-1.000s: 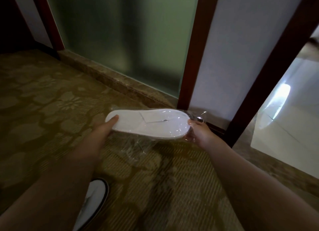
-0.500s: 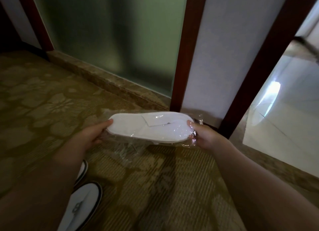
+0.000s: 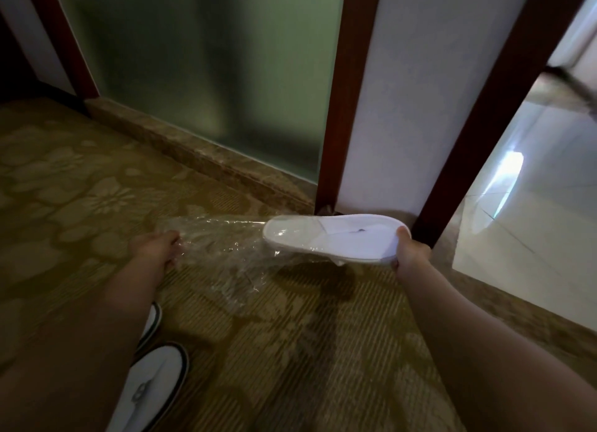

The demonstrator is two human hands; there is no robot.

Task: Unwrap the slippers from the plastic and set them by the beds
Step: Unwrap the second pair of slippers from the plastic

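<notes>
Right hand [image 3: 410, 254]: closed around one end of the white slippers [image 3: 336, 237], held above the carpet [image 3: 290, 351].
Left hand [image 3: 158, 249]: fingers pinch the clear plastic [image 3: 226, 241], stretched half off the slippers.

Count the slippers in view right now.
3, maybe more: flat white slippers, possibly a stacked pair, in the right hand; two black-trimmed white slippers on the carpet, lower left.

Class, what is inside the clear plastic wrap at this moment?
Only the toe end of the white slippers remains inside the plastic wrap; the rest is out. Whether one slipper or a stacked pair is unclear.
</notes>
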